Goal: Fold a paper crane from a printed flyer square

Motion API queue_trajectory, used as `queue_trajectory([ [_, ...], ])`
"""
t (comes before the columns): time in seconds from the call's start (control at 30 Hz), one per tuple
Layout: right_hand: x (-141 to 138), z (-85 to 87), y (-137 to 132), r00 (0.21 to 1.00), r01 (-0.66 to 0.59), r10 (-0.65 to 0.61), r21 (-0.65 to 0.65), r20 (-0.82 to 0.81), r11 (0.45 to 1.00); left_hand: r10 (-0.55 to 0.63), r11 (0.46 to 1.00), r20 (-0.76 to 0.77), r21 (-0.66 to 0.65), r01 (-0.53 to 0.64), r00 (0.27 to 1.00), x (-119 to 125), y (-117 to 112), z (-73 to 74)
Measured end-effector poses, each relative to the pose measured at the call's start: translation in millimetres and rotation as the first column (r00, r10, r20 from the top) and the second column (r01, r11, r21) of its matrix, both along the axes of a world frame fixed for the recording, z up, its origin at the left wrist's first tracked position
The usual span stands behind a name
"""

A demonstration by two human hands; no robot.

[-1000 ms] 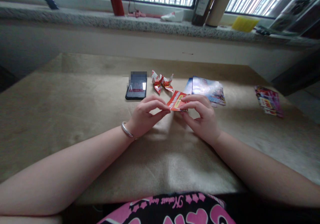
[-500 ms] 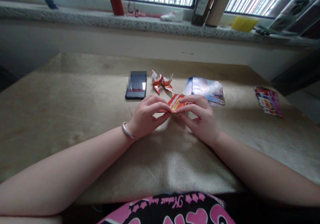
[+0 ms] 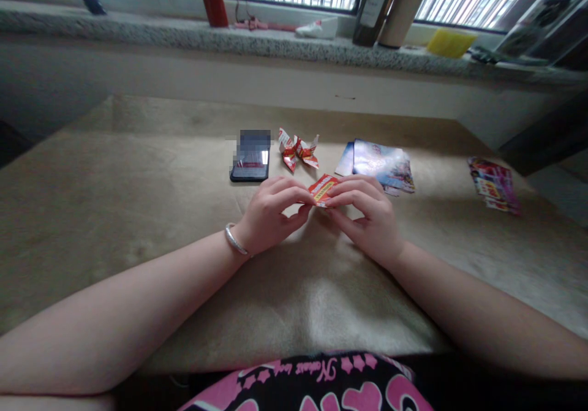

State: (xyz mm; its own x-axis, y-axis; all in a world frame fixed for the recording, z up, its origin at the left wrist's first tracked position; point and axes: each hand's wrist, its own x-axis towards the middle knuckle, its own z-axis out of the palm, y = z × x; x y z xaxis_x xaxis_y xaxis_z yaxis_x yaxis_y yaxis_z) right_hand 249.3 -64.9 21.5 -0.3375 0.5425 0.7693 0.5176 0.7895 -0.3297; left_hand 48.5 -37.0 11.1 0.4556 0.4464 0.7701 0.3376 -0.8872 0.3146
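A small red and yellow printed paper (image 3: 323,188) is pinched between both hands just above the beige tabletop (image 3: 138,178). My left hand (image 3: 271,212), with a silver bracelet on the wrist, grips its left edge with thumb and fingers closed. My right hand (image 3: 370,215) grips its right edge the same way. Most of the paper is hidden behind the fingers. A finished folded red and white paper figure (image 3: 297,149) lies on the table just beyond the hands.
A dark phone (image 3: 251,157) lies left of the folded figure. A stack of colourful printed sheets (image 3: 381,163) sits to the right, and more sheets (image 3: 493,184) lie near the right edge. The window sill (image 3: 257,40) holds a red can, a bottle and other items.
The paper between my fingers has got smaller and narrower as my hands drew closer together, folding it. The hands have stayed in about the same place.
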Motion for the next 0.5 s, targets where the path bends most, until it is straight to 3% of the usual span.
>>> queue_trajectory([
  [0.23, -2.9, -0.3, -0.4, 1.000, -0.023, 0.023, 0.012, 0.020, 1.000, 0.061, 0.996, -0.089, 0.071, -0.054, 0.994, -1.3, -2.1, 2.4],
  [0.5, -2.8, -1.4, -0.1, 0.999, -0.041, 0.041, 0.017, 0.022, 0.999, 0.049, 0.997, -0.078, 0.059, -0.045, 0.996, -0.6, -2.1, 2.5],
])
